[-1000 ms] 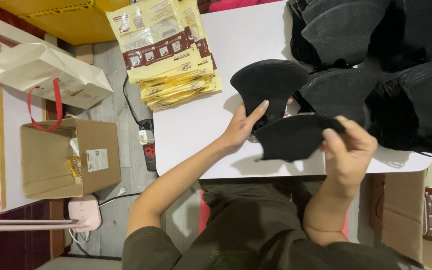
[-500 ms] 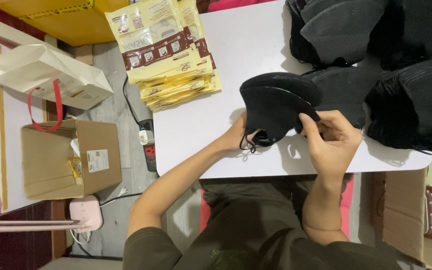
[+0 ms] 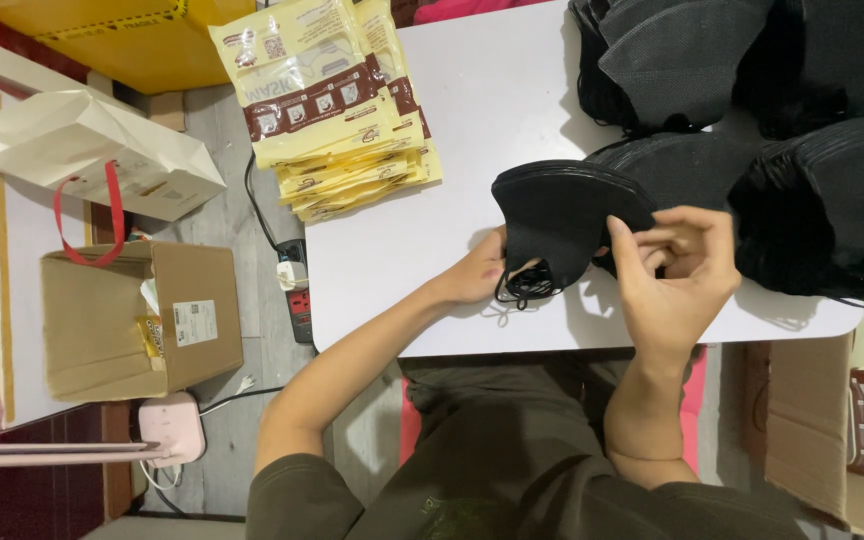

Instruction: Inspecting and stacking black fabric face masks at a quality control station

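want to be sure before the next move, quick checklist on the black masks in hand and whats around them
1. Left hand on the stack of black masks: ok.
2. Right hand pinching the stack's right edge: ok.
3. Mask edges lined up: cannot tell.
4. Ear loops tucked in: not ok, they hang loose below.
5. Yellow pouches on the white table: ok.
6. Bare table beneath the hands: ok.

Packing workshop: stacked pouches (image 3: 337,110), masks (image 3: 832,200)
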